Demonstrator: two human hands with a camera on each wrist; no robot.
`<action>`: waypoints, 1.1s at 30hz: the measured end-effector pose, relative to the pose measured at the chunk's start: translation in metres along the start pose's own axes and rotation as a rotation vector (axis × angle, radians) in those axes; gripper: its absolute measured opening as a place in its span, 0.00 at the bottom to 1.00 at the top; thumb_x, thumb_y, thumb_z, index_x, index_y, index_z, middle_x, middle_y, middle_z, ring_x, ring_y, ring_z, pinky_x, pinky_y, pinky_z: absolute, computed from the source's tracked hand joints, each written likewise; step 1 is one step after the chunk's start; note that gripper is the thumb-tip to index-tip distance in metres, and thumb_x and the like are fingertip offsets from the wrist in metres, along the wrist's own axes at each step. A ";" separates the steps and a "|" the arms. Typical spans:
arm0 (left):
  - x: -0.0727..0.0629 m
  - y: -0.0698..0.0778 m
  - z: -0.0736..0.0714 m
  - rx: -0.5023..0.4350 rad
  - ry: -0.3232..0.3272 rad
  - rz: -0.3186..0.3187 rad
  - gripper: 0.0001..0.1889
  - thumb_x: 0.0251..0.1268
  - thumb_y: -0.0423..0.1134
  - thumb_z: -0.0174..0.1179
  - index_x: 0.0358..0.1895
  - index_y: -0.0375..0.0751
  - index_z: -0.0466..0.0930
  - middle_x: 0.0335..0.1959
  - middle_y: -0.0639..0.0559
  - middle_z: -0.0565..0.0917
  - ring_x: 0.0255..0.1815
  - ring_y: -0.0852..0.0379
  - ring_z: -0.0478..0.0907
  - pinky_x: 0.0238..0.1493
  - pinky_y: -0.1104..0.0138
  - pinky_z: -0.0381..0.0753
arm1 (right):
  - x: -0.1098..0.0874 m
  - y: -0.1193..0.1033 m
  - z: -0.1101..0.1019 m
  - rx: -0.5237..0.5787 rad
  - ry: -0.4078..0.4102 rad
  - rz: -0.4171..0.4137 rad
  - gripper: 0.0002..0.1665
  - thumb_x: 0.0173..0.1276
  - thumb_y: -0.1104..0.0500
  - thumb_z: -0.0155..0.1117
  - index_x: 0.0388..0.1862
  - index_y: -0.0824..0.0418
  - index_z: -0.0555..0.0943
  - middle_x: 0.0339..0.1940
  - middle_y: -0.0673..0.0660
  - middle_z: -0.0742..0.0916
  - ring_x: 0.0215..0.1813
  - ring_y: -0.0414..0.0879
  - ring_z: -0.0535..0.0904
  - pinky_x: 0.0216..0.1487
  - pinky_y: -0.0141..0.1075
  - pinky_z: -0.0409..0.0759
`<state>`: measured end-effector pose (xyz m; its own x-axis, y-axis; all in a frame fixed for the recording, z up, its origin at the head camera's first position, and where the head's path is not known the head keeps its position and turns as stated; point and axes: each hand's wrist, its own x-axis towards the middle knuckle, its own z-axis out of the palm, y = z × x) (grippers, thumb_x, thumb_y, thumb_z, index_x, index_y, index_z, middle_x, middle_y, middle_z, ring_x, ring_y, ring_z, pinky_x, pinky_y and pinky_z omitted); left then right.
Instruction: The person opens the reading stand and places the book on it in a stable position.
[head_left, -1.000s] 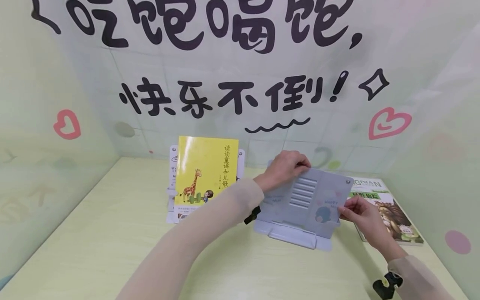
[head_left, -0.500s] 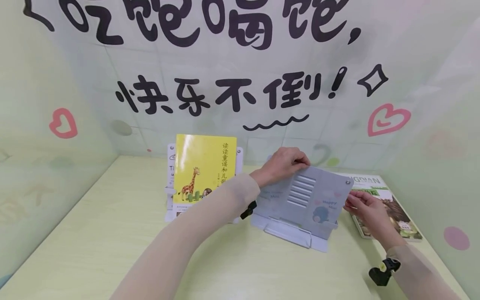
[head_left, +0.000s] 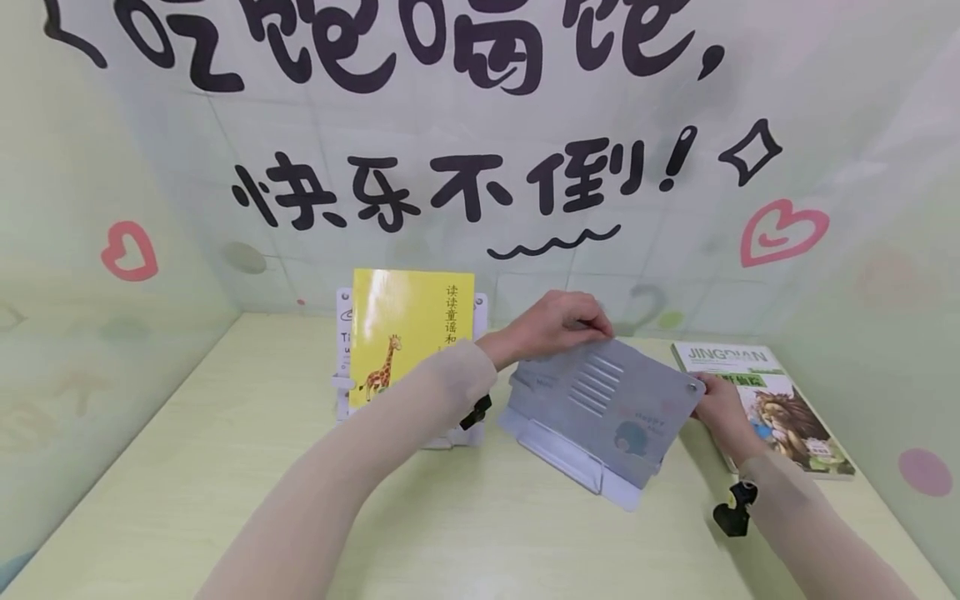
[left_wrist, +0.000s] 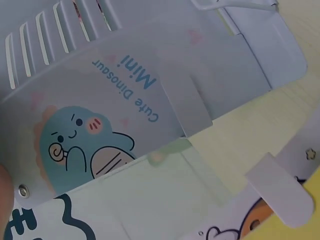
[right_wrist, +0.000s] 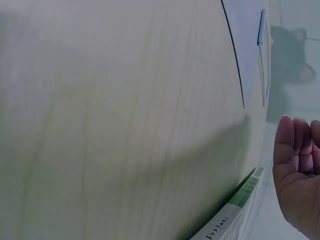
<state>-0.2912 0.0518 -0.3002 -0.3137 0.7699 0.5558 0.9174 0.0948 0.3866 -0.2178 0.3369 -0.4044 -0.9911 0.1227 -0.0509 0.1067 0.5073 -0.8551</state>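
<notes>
Yellow book (head_left: 408, 321) is already propped; grey stand (head_left: 592, 425), pinched by left hand (head_left: 551, 323), is bookless. Right hand (head_left: 726, 417): can't tell whether pinching.

Pale green walls (head_left: 870, 350) with black Chinese lettering (head_left: 472, 192) and pink hearts (head_left: 783, 233) enclosed a light wood-grain tabletop (head_left: 217, 467) on three sides.

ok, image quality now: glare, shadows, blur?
Head: white glare at upper left of the yellow book; soft shadow on the table near the right sleeve. Left wrist: dim, yet the dinosaur print on the gray stand reads clearly. Right wrist: murky, table grain soft, a broad shadow running across it.
</notes>
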 end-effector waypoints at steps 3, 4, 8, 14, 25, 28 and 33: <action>-0.005 0.000 -0.005 -0.027 0.008 0.055 0.03 0.58 0.30 0.64 0.34 0.40 0.85 0.34 0.52 0.85 0.36 0.65 0.79 0.43 0.79 0.75 | 0.004 -0.001 0.001 0.019 0.004 0.013 0.22 0.70 0.63 0.52 0.57 0.77 0.70 0.32 0.45 0.81 0.29 0.30 0.75 0.31 0.28 0.79; -0.007 0.001 -0.007 -0.036 0.007 0.065 0.03 0.58 0.30 0.64 0.33 0.40 0.85 0.33 0.52 0.85 0.36 0.65 0.78 0.42 0.79 0.75 | 0.005 -0.002 0.001 0.017 -0.002 0.020 0.21 0.71 0.62 0.52 0.56 0.77 0.70 0.30 0.42 0.81 0.29 0.30 0.75 0.31 0.28 0.79; -0.011 0.001 -0.013 -0.073 -0.006 0.081 0.03 0.57 0.29 0.64 0.33 0.39 0.85 0.33 0.52 0.85 0.35 0.66 0.78 0.41 0.77 0.77 | 0.009 -0.004 0.002 -0.019 -0.019 0.002 0.22 0.72 0.58 0.52 0.55 0.76 0.72 0.28 0.41 0.80 0.29 0.30 0.76 0.32 0.29 0.79; -0.016 0.000 -0.021 -0.147 -0.053 0.031 0.03 0.56 0.28 0.64 0.32 0.38 0.86 0.32 0.51 0.86 0.33 0.66 0.79 0.39 0.75 0.79 | 0.016 -0.003 0.007 -0.173 -0.023 -0.023 0.20 0.72 0.59 0.53 0.51 0.75 0.75 0.31 0.50 0.84 0.28 0.33 0.75 0.31 0.32 0.77; -0.020 0.009 -0.033 -0.254 -0.190 -0.080 0.02 0.58 0.28 0.63 0.33 0.34 0.84 0.33 0.47 0.86 0.32 0.66 0.79 0.40 0.71 0.81 | 0.024 -0.006 0.016 -0.047 -0.109 0.046 0.20 0.71 0.63 0.52 0.51 0.81 0.72 0.25 0.50 0.83 0.26 0.35 0.79 0.32 0.31 0.82; -0.022 0.010 -0.035 -0.266 -0.216 -0.090 0.02 0.58 0.28 0.63 0.33 0.34 0.84 0.33 0.47 0.86 0.32 0.66 0.79 0.40 0.71 0.81 | 0.027 -0.007 0.019 -0.058 -0.100 0.059 0.18 0.71 0.64 0.52 0.49 0.80 0.73 0.23 0.49 0.83 0.24 0.35 0.79 0.31 0.31 0.81; -0.020 0.010 -0.036 -0.274 -0.262 -0.112 0.03 0.59 0.29 0.62 0.34 0.35 0.84 0.33 0.48 0.86 0.31 0.65 0.78 0.41 0.71 0.81 | 0.034 -0.009 0.021 -0.148 -0.089 0.066 0.16 0.68 0.64 0.55 0.43 0.78 0.77 0.20 0.48 0.82 0.22 0.36 0.76 0.27 0.30 0.78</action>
<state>-0.2845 0.0140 -0.2808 -0.3028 0.9025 0.3061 0.7703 0.0426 0.6363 -0.2543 0.3185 -0.4096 -0.9840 0.0873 -0.1554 0.1757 0.6213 -0.7636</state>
